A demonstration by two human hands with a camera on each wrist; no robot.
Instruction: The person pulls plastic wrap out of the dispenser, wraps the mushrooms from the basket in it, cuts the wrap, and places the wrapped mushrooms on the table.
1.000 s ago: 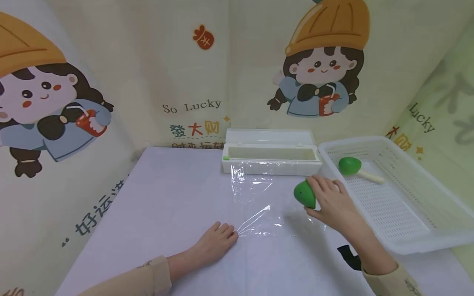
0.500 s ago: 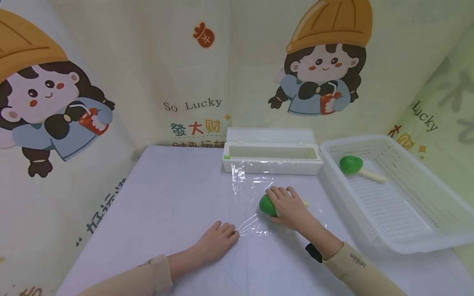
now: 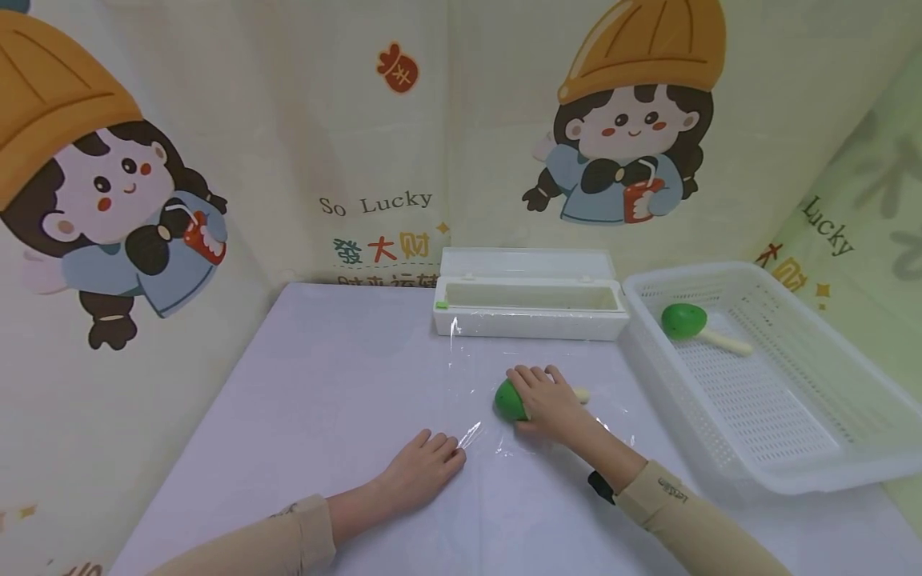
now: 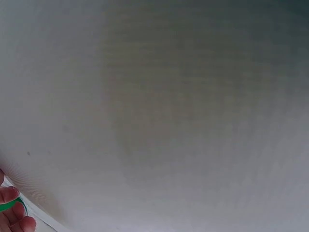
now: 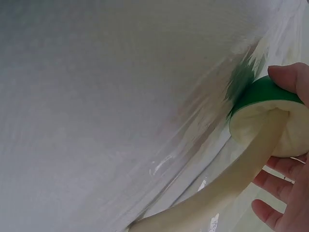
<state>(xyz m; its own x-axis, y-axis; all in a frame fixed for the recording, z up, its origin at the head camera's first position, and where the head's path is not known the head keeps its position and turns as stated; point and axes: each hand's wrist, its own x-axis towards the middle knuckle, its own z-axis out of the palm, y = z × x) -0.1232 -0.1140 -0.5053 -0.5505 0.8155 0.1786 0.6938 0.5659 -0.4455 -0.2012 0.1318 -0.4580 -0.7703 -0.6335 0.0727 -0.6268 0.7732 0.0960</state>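
My right hand (image 3: 551, 408) grips a toy mushroom with a green cap (image 3: 509, 400), cap toward the left and cream stem to the right. It lies over the clear plastic wrap (image 3: 475, 384) spread on the table. From beneath in the right wrist view, the mushroom's curved stem (image 5: 227, 193) reaches down to the wrap, thumb on the cap and fingers behind. My left hand (image 3: 425, 472) pinches the wrap's near left corner, where creases run from its fingertips. Only a few left-hand fingers (image 4: 14, 212) show at the lower left of the left wrist view.
A white wrap dispenser box (image 3: 533, 324) stands at the back, lid raised, a small green piece at its left end. On the right a white perforated basket (image 3: 785, 416) holds a second green-capped mushroom (image 3: 683, 321). A patterned curtain (image 3: 490, 144) hangs behind the table.
My right hand has carried the mushroom left and down from beside the basket onto the wrap. The left hand stays at the wrap's corner.
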